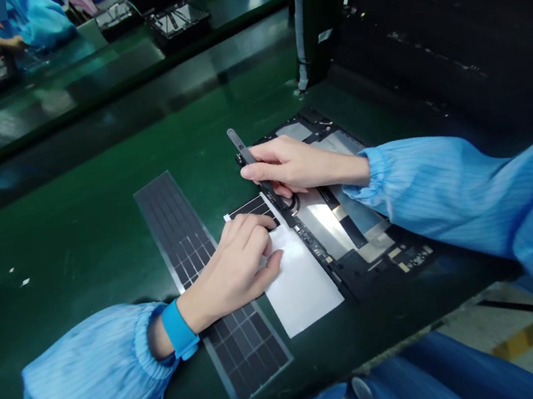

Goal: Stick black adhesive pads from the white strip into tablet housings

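Partly behind the half-open left hand (238, 261), a gridded strip (168, 215) — right hand (298, 166) closed around tweezers (239, 144).

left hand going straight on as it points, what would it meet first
Past the white sheet, the left hand would probably meet the open device's circuit strip first; height is unclear.

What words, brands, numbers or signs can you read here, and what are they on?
None can be read.
Opened device: any print on its parts is too small.
Gray tool in the right hand: no legible marking.
White sheet by the left hand: no visible print.
Dark gridded strip: lines only.
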{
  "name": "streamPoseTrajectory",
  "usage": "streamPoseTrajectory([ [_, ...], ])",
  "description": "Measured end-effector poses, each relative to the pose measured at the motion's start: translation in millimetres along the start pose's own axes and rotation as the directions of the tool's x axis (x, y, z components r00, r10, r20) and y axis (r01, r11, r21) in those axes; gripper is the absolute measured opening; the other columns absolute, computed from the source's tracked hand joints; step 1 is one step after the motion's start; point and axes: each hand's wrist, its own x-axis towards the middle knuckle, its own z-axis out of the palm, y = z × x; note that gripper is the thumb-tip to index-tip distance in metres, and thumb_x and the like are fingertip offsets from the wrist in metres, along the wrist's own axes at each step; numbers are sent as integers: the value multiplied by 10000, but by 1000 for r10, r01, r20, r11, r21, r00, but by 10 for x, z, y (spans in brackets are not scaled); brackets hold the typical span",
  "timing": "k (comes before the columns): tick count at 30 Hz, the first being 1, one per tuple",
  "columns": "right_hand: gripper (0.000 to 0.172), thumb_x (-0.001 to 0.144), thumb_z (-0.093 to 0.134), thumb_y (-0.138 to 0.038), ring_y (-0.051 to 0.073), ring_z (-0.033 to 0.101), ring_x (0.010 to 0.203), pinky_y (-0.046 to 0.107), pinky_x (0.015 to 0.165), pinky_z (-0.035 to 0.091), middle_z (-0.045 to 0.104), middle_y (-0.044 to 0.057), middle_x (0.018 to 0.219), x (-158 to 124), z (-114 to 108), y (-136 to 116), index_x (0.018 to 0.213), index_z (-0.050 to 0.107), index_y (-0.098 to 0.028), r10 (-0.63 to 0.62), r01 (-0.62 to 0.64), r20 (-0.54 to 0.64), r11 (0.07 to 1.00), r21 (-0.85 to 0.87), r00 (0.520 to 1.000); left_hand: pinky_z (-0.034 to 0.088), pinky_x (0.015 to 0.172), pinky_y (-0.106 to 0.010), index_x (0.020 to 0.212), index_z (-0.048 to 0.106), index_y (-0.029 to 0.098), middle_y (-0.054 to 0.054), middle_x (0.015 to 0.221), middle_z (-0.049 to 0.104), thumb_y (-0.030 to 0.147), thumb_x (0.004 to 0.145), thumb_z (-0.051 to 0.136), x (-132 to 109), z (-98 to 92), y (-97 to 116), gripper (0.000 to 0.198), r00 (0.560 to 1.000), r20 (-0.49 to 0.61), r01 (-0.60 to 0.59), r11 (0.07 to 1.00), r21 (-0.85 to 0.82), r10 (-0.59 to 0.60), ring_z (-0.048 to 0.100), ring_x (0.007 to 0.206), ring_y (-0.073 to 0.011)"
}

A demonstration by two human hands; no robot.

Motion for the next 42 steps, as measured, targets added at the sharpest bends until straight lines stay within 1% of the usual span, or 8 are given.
streamPoseTrajectory([
  [10, 379, 834, 477, -494, 37, 351, 308, 172, 292, 235, 459, -40, 412, 43, -18, -20, 652, 403, -170, -10, 11, 39, 1000, -26, 999, 419, 783, -376, 710, 313, 205, -81, 977, 538, 155, 828, 451, 4, -1, 1, 188, 1000, 16, 1, 1000, 11, -2, 476, 907, -198],
  [14, 384, 817, 509, -488, 38, 367, 325, 170, 309, 250, 447, -41, 403, 49, -14, -29, 637, 407, -165, -28, 29, 30, 999, -33, 999, 427, 803, -388, 757, 331, 194, -101, 1085, 526, 134, 826, 467, -3, 10, -8, 164, 998, -3, -64, 996, 61, 64, 444, 960, -213],
  [17, 368, 840, 487, -464, 45, 384, 335, 174, 324, 268, 453, -37, 404, 48, -12, -47, 642, 408, -164, -19, 21, 28, 997, -68, 999, 418, 838, -412, 816, 371, 177, -98, 1231, 484, 97, 831, 446, -7, 7, -11, 111, 991, 60, -125, 985, 117, 119, 392, 1034, -240],
  [20, 356, 860, 469, -432, 47, 391, 332, 179, 341, 278, 458, -39, 399, 47, -7, -58, 634, 395, -166, -31, 34, 24, 993, -113, 999, 423, 853, -407, 845, 398, 172, -81, 1275, 472, 82, 845, 410, -10, -5, -13, 90, 984, 123, -143, 981, 129, 127, 384, 1060, -241],
  [28, 324, 877, 460, -352, 51, 418, 343, 190, 376, 292, 444, -53, 418, 47, 31, -22, 625, 367, -170, -119, 110, -32, 974, -200, 992, 434, 854, -410, 844, 415, 160, -114, 1268, 480, 73, 842, 392, -13, 6, 24, 91, 983, 119, -161, 968, 195, 140, 435, 1052, -246],
  [33, 277, 882, 455, -333, 60, 445, 338, 169, 346, 304, 429, -68, 395, 27, 53, -12, 673, 370, -171, -112, 96, -94, 982, -160, 989, 442, 821, -420, 814, 427, 133, -202, 1237, 473, 106, 835, 394, 7, 53, 41, 47, 992, 79, -119, 944, 309, 99, 477, 1014, -264],
  [38, 244, 899, 401, -358, 59, 369, 241, 170, 253, 249, 452, -70, 379, 14, 43, -13, 748, 421, -167, 0, -4, -102, 999, -41, 995, 447, 811, -388, 808, 468, 116, -183, 1235, 490, 61, 789, 404, 57, 41, 60, 86, 971, 143, -234, 877, 419, 191, 475, 1007, -263],
  [42, 250, 893, 403, -383, 63, 354, 219, 163, 222, 211, 465, -70, 371, 14, 33, 13, 760, 423, -172, 17, -14, -93, 999, 30, 996, 465, 790, -356, 840, 470, 115, -162, 1159, 543, 36, 773, 402, 43, 29, 102, 124, 947, 178, -318, 875, 365, 269, 504, 944, -236],
])
